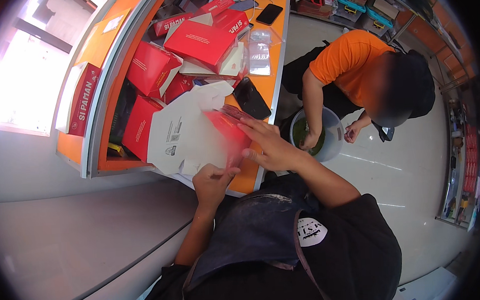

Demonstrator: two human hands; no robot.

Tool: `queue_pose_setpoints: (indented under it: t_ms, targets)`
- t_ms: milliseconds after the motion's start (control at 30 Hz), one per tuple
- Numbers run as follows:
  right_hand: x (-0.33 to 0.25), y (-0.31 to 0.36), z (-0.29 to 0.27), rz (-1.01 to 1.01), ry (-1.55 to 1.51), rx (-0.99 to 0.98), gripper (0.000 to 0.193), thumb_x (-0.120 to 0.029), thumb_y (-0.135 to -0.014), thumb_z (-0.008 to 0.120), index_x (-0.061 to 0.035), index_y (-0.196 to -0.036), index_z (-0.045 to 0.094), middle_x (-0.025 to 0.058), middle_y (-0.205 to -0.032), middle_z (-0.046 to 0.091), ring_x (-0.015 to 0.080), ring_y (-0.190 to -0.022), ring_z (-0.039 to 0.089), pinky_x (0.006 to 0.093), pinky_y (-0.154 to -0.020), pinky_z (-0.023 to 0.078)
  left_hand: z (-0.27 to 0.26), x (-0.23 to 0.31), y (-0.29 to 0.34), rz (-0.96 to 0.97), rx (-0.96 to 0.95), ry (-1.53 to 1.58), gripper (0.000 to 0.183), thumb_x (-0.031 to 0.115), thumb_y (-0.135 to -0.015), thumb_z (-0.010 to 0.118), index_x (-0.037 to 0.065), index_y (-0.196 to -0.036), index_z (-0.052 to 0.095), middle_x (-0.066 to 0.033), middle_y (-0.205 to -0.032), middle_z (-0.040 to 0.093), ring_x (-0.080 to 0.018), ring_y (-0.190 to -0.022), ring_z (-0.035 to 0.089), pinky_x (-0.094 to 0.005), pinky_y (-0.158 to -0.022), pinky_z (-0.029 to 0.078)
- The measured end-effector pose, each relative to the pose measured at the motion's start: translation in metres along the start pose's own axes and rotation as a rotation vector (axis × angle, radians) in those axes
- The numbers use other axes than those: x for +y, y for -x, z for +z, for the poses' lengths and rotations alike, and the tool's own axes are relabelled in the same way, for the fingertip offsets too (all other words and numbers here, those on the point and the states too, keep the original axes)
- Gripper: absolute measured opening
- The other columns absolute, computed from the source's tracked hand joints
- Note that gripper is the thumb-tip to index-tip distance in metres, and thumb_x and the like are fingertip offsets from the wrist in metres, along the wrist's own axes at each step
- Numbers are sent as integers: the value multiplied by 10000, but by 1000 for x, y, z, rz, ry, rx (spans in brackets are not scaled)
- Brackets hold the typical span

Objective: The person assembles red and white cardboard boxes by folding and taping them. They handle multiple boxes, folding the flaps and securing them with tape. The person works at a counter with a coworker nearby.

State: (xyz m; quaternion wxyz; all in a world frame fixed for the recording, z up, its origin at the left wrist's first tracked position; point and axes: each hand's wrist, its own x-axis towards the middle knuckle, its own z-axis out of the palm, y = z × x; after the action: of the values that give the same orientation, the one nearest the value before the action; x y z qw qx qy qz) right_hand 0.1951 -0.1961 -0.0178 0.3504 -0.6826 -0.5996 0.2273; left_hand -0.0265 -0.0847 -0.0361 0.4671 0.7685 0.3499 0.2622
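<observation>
A partly folded cardboard box, white on its inside face, lies over the near end of the orange table. Its red panel is raised at the right side and looks blurred. At the box's near edge, my left hand is closed, with thumb and fingers pinching the cardboard. My right hand lies against the red panel's right side, fingers stretched out and thumb apart. A dark phone rests just beyond my right fingers.
Folded red boxes are heaped on the table. Another phone and clear plastic packets lie there too. To the right, a person in an orange shirt reaches into a bucket with green contents. Shelves stand far right.
</observation>
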Motion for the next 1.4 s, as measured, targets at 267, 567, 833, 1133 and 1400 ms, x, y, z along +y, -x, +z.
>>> queue_pose_setpoints:
  t_ms: [267,567,833,1133,1400]
  targets:
    - [-46,-6,-8,-67,-230,128,835,-539,-973,661,-76,-1604,370,283,-1636,318,448,-1529,315,551,-1234,255,-7,21,9,415,14,-240,202,-25,-741,858,66,-778,681,-61,-798,705,-249,-747,657,-353,-670,520]
    - [-15,-11,-16,218,-733,379,450,-173,-1055,551,-63,-1491,524,95,-1377,591,187,-1221,588,324,-1023,469,-37,89,-2,442,-233,-296,541,264,-742,925,66,-1197,710,-106,-1135,742,-316,-1050,688,-403,-930,526]
    - [31,10,-56,416,-972,577,508,-367,-1136,409,42,-1316,651,82,-1201,700,132,-1069,652,289,-888,530,-53,85,-13,567,-358,-324,474,65,-816,804,46,-1274,681,-135,-1230,713,-314,-1218,642,-431,-1057,509]
    - [-7,15,-36,267,-593,222,564,-411,-1133,388,59,-1355,605,180,-1278,659,223,-1217,608,325,-1043,455,-42,65,-12,392,-844,-289,300,-67,-773,630,83,-1002,754,-78,-1014,749,-331,-983,694,-416,-933,534]
    - [-46,21,-35,-280,176,209,570,-406,-981,680,-106,-1453,565,222,-1495,500,359,-1435,459,557,-1203,221,-43,61,-13,92,-757,-229,243,-20,-885,636,27,-1109,716,-181,-1012,735,-383,-953,702,-428,-828,544]
